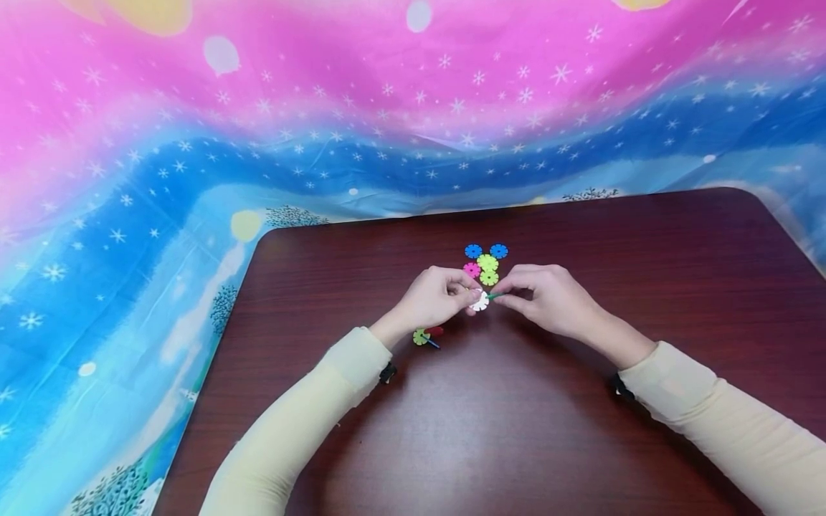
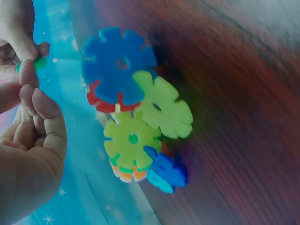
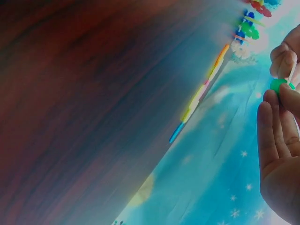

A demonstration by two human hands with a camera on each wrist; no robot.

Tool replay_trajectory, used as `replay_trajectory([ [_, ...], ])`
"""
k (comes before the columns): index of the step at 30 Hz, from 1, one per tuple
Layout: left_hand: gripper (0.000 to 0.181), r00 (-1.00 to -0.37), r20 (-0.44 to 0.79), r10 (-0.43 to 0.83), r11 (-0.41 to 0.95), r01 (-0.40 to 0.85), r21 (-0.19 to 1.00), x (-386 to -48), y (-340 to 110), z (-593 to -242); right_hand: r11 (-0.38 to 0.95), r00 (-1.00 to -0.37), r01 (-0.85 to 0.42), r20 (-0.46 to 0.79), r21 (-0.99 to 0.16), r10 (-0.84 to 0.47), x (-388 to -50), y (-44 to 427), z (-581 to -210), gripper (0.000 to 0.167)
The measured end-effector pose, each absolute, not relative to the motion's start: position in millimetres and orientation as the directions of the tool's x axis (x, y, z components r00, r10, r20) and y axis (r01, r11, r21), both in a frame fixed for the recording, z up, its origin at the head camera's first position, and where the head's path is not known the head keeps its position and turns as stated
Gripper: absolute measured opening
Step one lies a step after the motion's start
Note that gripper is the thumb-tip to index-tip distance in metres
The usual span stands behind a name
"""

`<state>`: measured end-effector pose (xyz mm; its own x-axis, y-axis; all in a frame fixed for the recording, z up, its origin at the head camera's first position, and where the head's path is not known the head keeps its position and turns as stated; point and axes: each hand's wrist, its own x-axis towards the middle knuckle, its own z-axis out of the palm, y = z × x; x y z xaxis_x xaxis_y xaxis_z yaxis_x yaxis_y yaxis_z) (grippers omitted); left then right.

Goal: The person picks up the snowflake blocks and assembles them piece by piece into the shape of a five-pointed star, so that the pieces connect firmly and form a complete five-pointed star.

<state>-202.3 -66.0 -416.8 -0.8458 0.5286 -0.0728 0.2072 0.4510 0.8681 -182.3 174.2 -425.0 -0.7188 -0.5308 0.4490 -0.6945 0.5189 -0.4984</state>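
My left hand (image 1: 440, 295) pinches a white notched disc (image 1: 480, 301) between thumb and fingers above the table. From the right, my right hand (image 1: 553, 297) pinches a green disc (image 1: 494, 295), seen edge-on, against the white one. In the right wrist view the green disc (image 3: 278, 85) sits between the fingertips of my right hand (image 3: 286, 136), with the white disc's edge beside it. My left hand (image 2: 35, 136) appears at the left of the left wrist view, the green piece (image 2: 39, 64) partly hidden by fingers.
Beyond my hands lie blue discs (image 1: 473, 251), yellow-green discs (image 1: 488, 263) and a pink disc (image 1: 472, 270) on the brown table (image 1: 516, 430). A joined yellow-green, red and blue cluster (image 1: 421, 337) rests below my left hand. A patterned cloth (image 1: 387, 107) hangs behind.
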Motion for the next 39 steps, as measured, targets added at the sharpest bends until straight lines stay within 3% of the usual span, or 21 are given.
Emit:
replay_trajectory([
  [6,0.011,-0.848,-0.064,0.526,0.407,0.185,0.895,-201,-66,-417,0.498,-0.682,-0.731,0.492,-0.466,-0.541,-182,170,-424,0.025],
  [11,0.012,-0.857,-0.045,0.513,0.372,0.175,0.912,-202,-70,-417,0.506,-0.692,-0.722,0.474,-0.472,-0.544,-184,164,-418,0.023],
  [19,0.019,-0.914,-0.019,0.404,0.372,0.146,0.917,-205,-88,-419,0.664,-0.827,-0.536,0.165,-0.521,-0.538,-205,159,-413,0.054],
  [23,0.019,-0.941,-0.005,0.338,0.338,0.116,0.934,-207,-98,-421,0.755,-0.839,-0.503,0.028,-0.420,-0.543,-220,152,-421,0.047],
  [29,0.020,-0.955,-0.005,0.297,0.301,0.089,0.949,-209,-106,-422,0.822,-0.846,-0.487,-0.074,-0.294,-0.527,-233,139,-436,0.045],
  [34,0.020,-0.960,-0.007,0.281,0.312,0.084,0.946,-209,-109,-422,0.841,-0.865,-0.451,-0.087,-0.297,-0.495,-239,133,-443,0.045],
  [39,0.020,-0.960,-0.013,0.281,0.314,0.079,0.946,-209,-110,-420,0.796,-0.855,-0.436,-0.084,-0.420,-0.512,-241,133,-441,0.031],
])
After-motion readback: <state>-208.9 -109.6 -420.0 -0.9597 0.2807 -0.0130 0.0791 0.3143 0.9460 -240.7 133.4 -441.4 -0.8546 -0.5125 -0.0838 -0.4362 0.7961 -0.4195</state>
